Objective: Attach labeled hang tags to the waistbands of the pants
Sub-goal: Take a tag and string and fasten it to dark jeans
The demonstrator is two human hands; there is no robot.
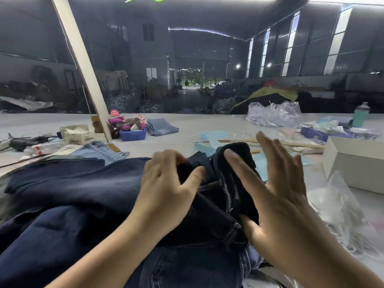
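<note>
Right up close, dark denim pants (87, 204) are heaped across the near edge of the table (207, 125), spilling leftward in wide folds; the left hand (166, 183) sits on top with fingers curled into a bunched fold of the fabric, thumb pinching it near the stitched waistband (209, 185), which lies between the two hands; the right hand (276, 188) stands flat and spread, fingers straight, palm against the dark fold at the pants' right side, gripping nothing; just right of it, crumpled clear plastic bags (340, 208) crowd the table edge, and a white box (357, 161) sits beyond them, close to the right wrist's lane; lighter blue jeans (99, 150) peek out behind the heap on the left; pale blue sheets (214, 136) lie past the hands, with bare tabletop open around them; farther back, a blue bin (133, 135), folded light jeans (162, 126), a small carton (76, 135) and a slanted wooden post (83, 65); far right, a teal bottle (361, 115) stands near the back edge; whether any hang tag is among the clutter, I cannot tell.
</note>
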